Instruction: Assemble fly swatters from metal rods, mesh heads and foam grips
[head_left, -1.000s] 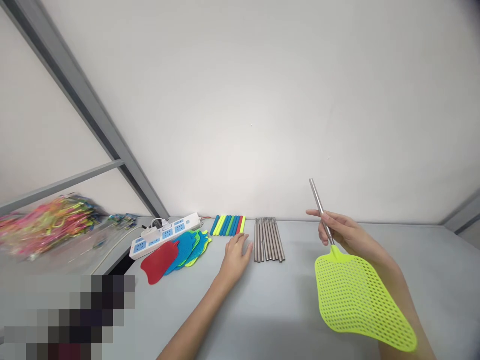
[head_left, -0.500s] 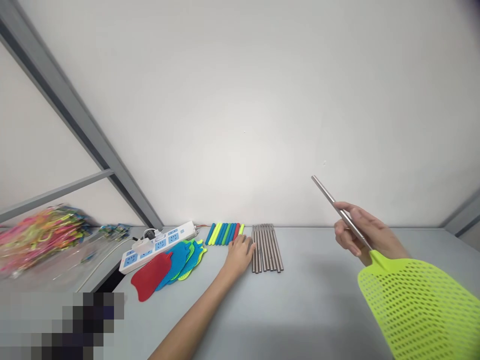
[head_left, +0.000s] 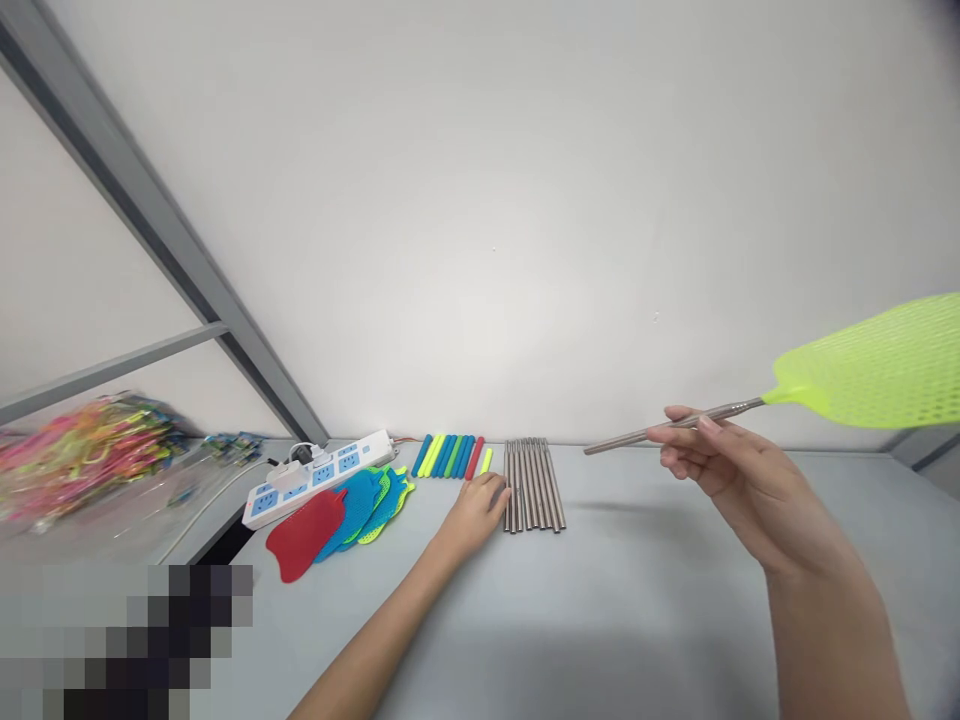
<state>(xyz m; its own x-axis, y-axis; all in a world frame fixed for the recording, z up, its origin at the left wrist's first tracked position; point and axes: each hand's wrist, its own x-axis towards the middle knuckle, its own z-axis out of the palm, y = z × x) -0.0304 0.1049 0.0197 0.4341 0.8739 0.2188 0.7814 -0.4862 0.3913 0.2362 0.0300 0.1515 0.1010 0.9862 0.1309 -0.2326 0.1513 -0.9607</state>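
Sitting beyond the left edge of the worktop is a bag of bright pieces, rather blurred. Over the border now, the white power strip slants into the back left corner, and in front of it fan the flat paddles, red one foremost, blue ones and green behind. Next, by the back edge, a row of coloured tubes, and just right of them a yellow tube, a gap between it and the red. The left hand is right there, fingers bent at its near end; whether they grip it, I cannot tell! Beside that hand, metal rods lie side by side. And over the worktop's right half, the right hand has thumb and fingers pinched round a metal shaft, low end pointing left, yellow-green paddle raised at the other.
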